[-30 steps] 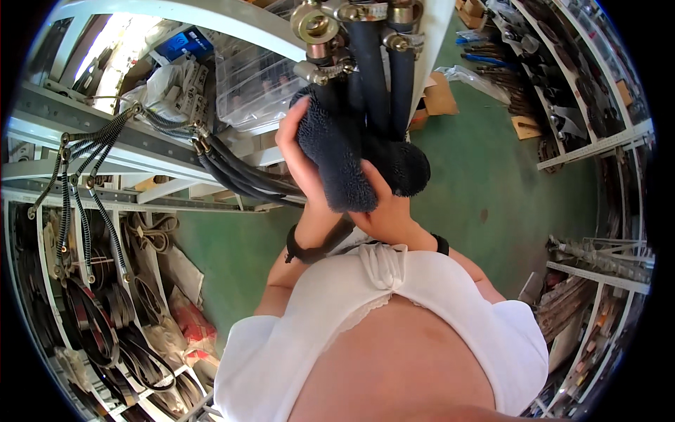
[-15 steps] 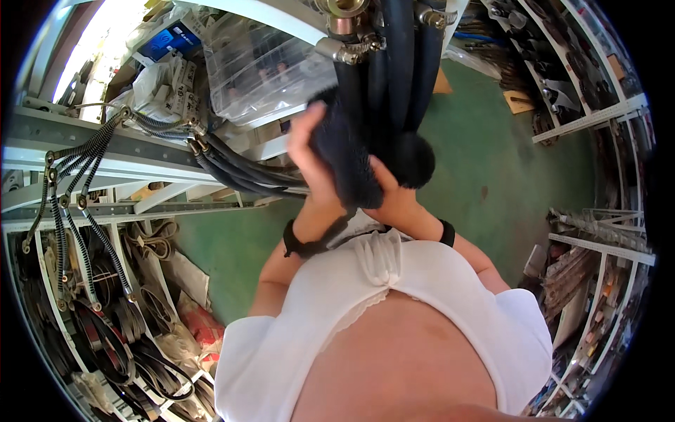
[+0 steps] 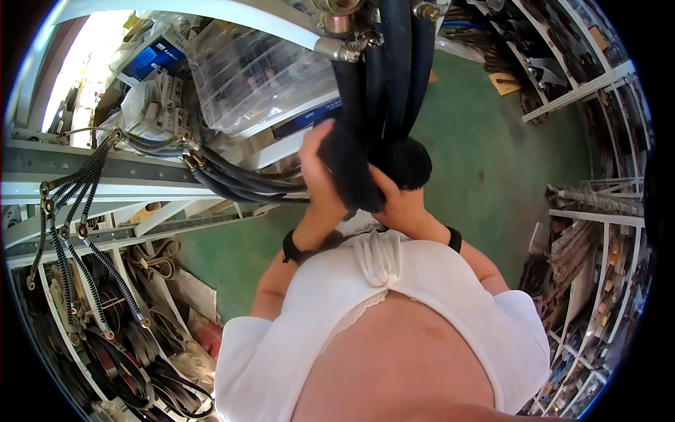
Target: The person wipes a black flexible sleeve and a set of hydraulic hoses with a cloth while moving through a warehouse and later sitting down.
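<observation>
A dark, fuzzy black cloth (image 3: 349,169) lies across my two hands, just below a bundle of hanging black rubber hoses (image 3: 395,70). My left hand (image 3: 322,172) grips its left side, thumb up and fingers mostly hidden behind it. My right hand (image 3: 401,202) is closed on its lower right part. A rounded, fuzzy black end (image 3: 408,163) sticks up above the right hand; whether it belongs to the same piece I cannot tell. Metal fittings and a clamp (image 3: 341,49) sit at the hoses' upper ends, above my hands.
More black hoses (image 3: 246,169) stick out from a metal rack beam (image 3: 84,169) on the left, near my left wrist. Thin spring-wrapped hoses (image 3: 88,232) dangle from it. A clear compartment box (image 3: 260,77) rests on the shelf behind. Loaded shelves (image 3: 576,98) line the right, beyond green floor (image 3: 492,155).
Both hands still hold the black cloth, now a little further from the hoses' fittings. The surroundings have shifted slightly in view as my head moved.
</observation>
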`<state>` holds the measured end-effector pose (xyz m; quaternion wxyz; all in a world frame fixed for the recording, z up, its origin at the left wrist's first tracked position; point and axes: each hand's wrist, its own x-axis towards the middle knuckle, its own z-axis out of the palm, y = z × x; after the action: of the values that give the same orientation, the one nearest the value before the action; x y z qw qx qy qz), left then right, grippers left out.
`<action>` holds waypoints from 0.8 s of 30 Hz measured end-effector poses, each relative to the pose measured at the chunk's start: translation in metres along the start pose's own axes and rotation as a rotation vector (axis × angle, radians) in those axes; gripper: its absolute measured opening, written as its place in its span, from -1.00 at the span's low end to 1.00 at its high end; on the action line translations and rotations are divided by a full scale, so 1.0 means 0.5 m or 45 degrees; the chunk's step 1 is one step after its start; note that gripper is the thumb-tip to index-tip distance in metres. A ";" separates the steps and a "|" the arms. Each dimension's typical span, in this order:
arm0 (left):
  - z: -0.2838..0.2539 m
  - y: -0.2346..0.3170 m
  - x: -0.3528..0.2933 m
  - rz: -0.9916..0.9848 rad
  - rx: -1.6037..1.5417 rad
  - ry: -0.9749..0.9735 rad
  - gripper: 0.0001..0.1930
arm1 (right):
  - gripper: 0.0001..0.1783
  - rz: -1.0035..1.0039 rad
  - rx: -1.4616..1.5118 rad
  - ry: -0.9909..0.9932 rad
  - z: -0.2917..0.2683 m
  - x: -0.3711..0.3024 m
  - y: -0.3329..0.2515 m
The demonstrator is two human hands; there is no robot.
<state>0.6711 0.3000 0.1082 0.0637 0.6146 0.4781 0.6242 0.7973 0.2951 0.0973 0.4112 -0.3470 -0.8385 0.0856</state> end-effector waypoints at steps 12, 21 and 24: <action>0.007 0.004 0.050 0.057 -0.085 0.150 -0.47 | -0.53 -0.018 -0.025 0.159 -0.009 0.043 -0.016; 0.009 -0.005 0.043 0.017 -0.166 0.188 -0.46 | -0.47 -0.010 0.227 0.176 -0.026 0.056 -0.028; 0.005 0.086 0.140 -0.060 -0.425 0.313 -0.54 | -0.44 -0.083 0.354 0.313 -0.049 0.126 -0.052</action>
<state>0.6782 0.3251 0.1862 0.1203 0.5033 0.3865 0.7635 0.7760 0.3136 0.1641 0.5571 -0.2674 -0.7729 0.1442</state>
